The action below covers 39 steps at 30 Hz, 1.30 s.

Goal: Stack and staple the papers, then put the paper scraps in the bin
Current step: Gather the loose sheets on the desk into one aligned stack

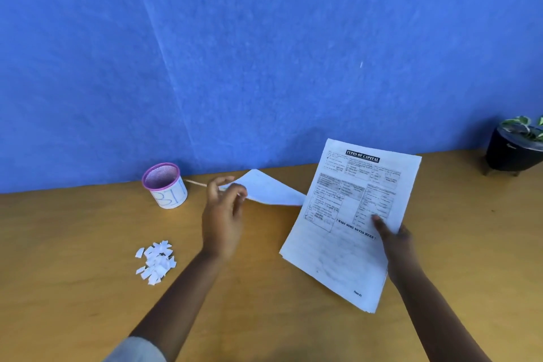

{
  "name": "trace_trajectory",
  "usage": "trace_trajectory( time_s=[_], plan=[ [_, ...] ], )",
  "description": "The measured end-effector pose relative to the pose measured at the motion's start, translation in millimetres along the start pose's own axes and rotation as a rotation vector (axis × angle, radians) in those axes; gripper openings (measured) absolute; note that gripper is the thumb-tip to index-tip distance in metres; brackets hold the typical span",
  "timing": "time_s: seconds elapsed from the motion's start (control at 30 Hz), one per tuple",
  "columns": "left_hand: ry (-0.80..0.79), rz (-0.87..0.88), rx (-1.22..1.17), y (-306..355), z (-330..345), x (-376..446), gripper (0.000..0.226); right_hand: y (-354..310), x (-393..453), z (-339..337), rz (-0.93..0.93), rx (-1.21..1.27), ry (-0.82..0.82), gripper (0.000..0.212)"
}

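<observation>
My right hand [395, 239] grips a stack of printed papers [349, 223] headed "Types of capital", thumb on top, holding it tilted above the wooden table [293, 317]. My left hand [224, 211] pinches the corner of a single white sheet [270, 188] and lifts it off the table, just left of the stack. A pile of white paper scraps [155, 261] lies on the table at the left. Behind it, near the wall, stands the small bin [165, 185], a purple-rimmed mesh cup with a white label. No stapler is visible.
A thin wooden stick [195, 183] lies beside the bin along the blue wall [264, 53]. A potted plant in a black pot [514, 150] stands at the far right of the table.
</observation>
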<state>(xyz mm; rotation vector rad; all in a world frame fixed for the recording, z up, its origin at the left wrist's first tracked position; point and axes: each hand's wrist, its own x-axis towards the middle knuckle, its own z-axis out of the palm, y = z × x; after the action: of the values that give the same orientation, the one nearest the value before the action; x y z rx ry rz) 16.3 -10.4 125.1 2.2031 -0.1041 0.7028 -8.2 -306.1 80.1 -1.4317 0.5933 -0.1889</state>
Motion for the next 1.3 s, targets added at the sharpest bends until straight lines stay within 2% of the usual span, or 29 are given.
trace_trajectory(
  time_s=[0.1, 0.23, 0.37, 0.57, 0.7, 0.77, 0.83, 1.0, 1.13, 1.23, 1.3],
  plan=[
    [-0.058, -0.107, -0.400, 2.7, -10.5, 25.9, 0.038, -4.3, -1.5, -1.4, -0.007, -0.029, -0.114, 0.015],
    [-0.077, -0.207, -0.549, -0.2, -23.9, 44.3, 0.038, -18.9, 3.8, -15.4, -0.034, -0.031, -0.257, 0.028],
    [-0.065, -0.282, -0.730, -2.7, -31.7, 53.1, 0.039, -27.3, 13.5, -24.7, -0.056, -0.050, -0.196, 0.024],
    [-0.075, -0.286, -0.919, 1.9, -40.8, 56.8, 0.034, -20.1, 11.1, -25.1, -0.072, -0.130, -0.104, 0.024],
    [-0.079, -0.309, -1.048, 3.1, -47.3, 56.2, 0.044, -2.9, 7.7, -19.5, -0.046, -0.156, -0.090, 0.025],
    [-0.081, -0.324, -1.083, 2.8, -50.9, 56.7, 0.034, 2.0, 6.9, -17.2, -0.026, -0.151, -0.091, 0.027],
    [-0.100, -0.341, -1.155, 2.1, -55.1, 57.7, 0.013, 3.5, 7.4, -16.1, -0.020, -0.151, -0.086, 0.027],
    [-0.223, -0.352, -1.276, -0.9, -59.3, 55.1, 0.020, -1.6, 9.5, -12.6, -0.040, -0.150, -0.092, 0.029],
    [-0.302, -0.397, -1.326, -1.7, -54.1, 54.4, 0.015, -6.2, 10.9, -8.5, -0.062, -0.165, -0.123, 0.032],
    [-0.530, -0.422, -1.572, -0.3, -46.2, 51.2, 0.013, -13.0, 10.2, -1.5, -0.094, -0.136, -0.175, 0.028],
    [-0.632, -0.410, -1.691, 5.4, -38.5, 48.9, 0.021, -21.1, 9.2, 3.6, -0.119, -0.112, -0.229, 0.024]
  ],
)
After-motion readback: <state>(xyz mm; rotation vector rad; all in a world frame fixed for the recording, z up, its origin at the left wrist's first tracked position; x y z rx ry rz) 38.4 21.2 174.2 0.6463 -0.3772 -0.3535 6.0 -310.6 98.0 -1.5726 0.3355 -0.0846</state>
